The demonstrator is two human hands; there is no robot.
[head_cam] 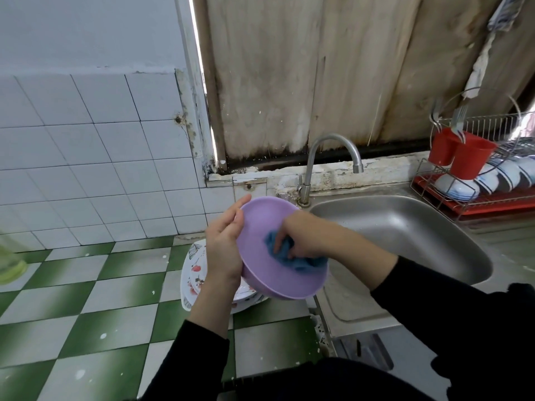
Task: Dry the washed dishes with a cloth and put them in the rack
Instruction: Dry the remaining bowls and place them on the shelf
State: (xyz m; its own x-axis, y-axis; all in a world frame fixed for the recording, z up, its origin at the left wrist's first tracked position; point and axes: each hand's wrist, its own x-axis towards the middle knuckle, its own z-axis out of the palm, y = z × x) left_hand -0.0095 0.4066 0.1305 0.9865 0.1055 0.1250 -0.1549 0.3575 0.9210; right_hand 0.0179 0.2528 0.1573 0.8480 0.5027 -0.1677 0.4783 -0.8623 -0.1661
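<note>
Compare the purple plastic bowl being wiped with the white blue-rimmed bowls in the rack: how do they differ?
The purple plastic bowl is held tilted by the left hand, with the right hand pressing a blue cloth inside; the white blue-rimmed bowls stand overlapping on edge in the wire dish rack, untouched. One is plain purple; the others are patterned.

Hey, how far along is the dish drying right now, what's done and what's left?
Done: several bowls already sit in the rack beside the sink. In hand: the left hand holds the purple bowl tilted while the right hand presses a blue cloth inside it. Left: a stack of patterned plates waits on the counter underneath.
</note>
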